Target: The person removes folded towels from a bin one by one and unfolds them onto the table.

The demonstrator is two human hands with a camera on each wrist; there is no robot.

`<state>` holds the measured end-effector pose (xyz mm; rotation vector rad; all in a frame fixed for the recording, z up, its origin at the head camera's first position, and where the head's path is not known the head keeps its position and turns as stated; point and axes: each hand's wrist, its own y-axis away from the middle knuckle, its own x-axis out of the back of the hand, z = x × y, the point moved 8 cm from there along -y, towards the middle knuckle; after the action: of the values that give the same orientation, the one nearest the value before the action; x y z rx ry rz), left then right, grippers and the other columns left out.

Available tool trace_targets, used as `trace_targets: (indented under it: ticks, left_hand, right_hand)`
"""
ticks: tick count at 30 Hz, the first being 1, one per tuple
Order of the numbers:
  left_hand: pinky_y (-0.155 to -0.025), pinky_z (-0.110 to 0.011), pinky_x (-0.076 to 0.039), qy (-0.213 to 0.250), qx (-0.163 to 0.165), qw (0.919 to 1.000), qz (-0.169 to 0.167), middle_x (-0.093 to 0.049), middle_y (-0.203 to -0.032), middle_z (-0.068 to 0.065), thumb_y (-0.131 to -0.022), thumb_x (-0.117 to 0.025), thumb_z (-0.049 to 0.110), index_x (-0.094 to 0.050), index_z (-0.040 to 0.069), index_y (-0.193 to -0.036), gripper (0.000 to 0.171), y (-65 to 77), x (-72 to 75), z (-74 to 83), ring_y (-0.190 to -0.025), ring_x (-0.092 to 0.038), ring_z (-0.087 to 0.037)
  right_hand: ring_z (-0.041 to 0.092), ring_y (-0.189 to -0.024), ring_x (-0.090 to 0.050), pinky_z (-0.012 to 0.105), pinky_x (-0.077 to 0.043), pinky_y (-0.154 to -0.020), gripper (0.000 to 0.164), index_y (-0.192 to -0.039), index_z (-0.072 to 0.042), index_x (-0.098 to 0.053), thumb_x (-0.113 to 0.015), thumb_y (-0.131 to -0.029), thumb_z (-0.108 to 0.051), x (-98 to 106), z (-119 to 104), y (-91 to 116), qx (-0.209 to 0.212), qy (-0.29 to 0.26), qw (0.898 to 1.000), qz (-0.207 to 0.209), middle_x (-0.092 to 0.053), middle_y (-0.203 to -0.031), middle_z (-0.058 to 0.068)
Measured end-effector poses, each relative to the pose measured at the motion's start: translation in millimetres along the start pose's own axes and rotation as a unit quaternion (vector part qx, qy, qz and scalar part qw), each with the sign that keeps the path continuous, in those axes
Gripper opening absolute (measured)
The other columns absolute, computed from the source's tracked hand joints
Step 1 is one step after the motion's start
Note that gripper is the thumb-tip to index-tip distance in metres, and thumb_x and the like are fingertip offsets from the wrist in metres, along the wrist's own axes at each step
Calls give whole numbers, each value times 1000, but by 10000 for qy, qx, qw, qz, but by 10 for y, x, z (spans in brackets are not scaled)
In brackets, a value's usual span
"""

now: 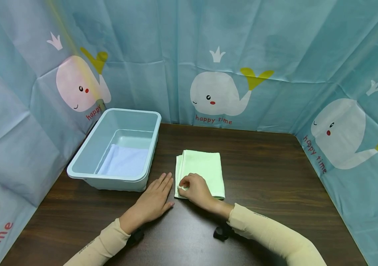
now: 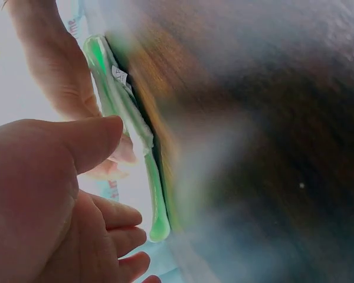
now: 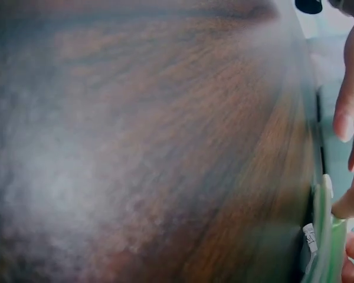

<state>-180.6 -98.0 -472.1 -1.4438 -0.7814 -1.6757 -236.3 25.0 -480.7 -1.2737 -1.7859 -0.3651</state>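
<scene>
A pale green towel (image 1: 203, 168), folded into a neat rectangle, lies on the table. My right hand (image 1: 197, 190) pinches a bit of its left near edge between thumb and fingertips. In the left wrist view the towel (image 2: 159, 200) shows edge-on in layers, with a small white label (image 2: 120, 75). My left hand (image 1: 154, 197) lies flat on the wood just left of the towel, its fingers stretched out and apart from the cloth. Between the left hand and the curtain stands a light blue plastic basin (image 1: 114, 179), and a folded pale blue towel (image 1: 126, 160) rests inside it.
The dark wooden table (image 1: 268, 177) is bordered by a blue curtain (image 1: 149, 44) printed with whales along its back and sides. Black wrist camera parts (image 1: 221, 233) sit below the right wrist. The basin's right wall stands close to the left fingertips.
</scene>
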Motion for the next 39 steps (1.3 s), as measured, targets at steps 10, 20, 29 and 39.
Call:
trace_targets:
  ticks: [10, 20, 29, 39]
  left_hand:
    - [-118, -53, -32, -44, -9, 10000, -5, -31, -160, -23, -96, -62, 37, -36, -8, -149, 74, 7, 14, 9, -150, -28, -40]
    - [-120, -53, -30, 35, -72, 9996, -280, -28, -161, -22, -99, -58, 38, -33, -7, -150, 73, 0, -15, 63, -151, -27, -39]
    - [-120, -54, -29, 337, -353, 9972, -568, -28, -162, -22, -100, -57, 33, -33, -6, -151, 68, -11, -30, 179, -151, -27, -39]
    - [-119, -54, -29, 481, -371, 9927, -1043, -31, -161, -19, -100, -58, 32, -35, -3, -151, 66, -18, -83, 241, -151, -26, -38]
  right_hand:
    - [1, -66, -60, 15, -48, -63, 7, -89, -12, -79, -79, -84, -17, 33, 30, -8, -106, -494, 9987, 57, -73, -78, -3]
    - [-1, -65, -61, 16, -50, -60, 6, -89, -10, -79, -79, -84, -13, 140, 111, 3, -390, -1000, 9940, 191, -76, -79, 0]
    - [2, -65, -64, 19, -52, -61, 5, -88, -12, -77, -78, -84, -11, 403, 223, -34, -574, -1235, 9888, 607, -75, -78, 0]
    - [4, -65, -64, 19, -53, -64, 5, -87, -10, -77, -78, -82, -8, 609, 351, -9, -787, -1407, 9831, 873, -74, -77, 2]
